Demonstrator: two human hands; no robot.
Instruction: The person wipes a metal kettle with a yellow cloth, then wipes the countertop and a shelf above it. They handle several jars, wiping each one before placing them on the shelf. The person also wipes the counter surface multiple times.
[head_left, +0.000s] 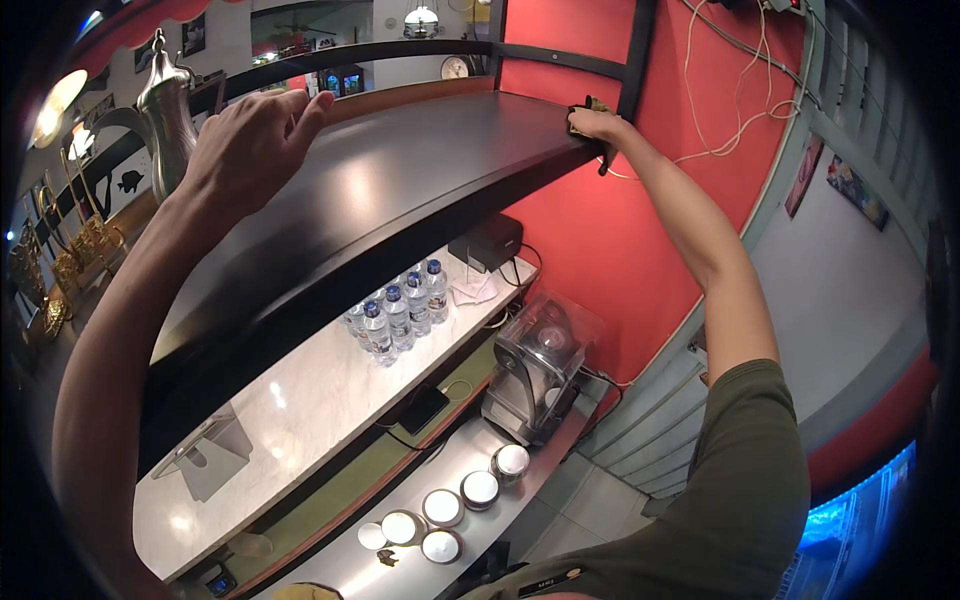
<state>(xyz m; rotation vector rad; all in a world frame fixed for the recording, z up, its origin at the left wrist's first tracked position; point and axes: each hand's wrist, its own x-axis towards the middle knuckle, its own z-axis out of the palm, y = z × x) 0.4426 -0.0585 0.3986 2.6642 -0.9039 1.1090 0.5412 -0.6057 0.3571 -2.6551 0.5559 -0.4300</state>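
Observation:
A cloth (598, 106) in dark and yellowish tones is bunched in my right hand (594, 124). That hand presses it to the far right corner of a dark, glossy overhead shelf (420, 150), beside the red wall. Part of the cloth hangs below the shelf's front edge. Over the left part of the shelf is my left hand (251, 146), its thumb apart and its fingers curled, with nothing seen in it. Whether its fingertips touch the shelf is hidden. A metal pitcher (165, 101) with a tall lid stands just behind my left hand.
Under the shelf, a marble-look counter (300, 397) bears several water bottles (397, 319), a black device (489, 241) and a grey stand (210, 457). Lower down, a steel worktop (356, 574) holds a blender (536, 367) and several white-lidded jars (442, 508). Loose cables (731, 142) hang on the right wall.

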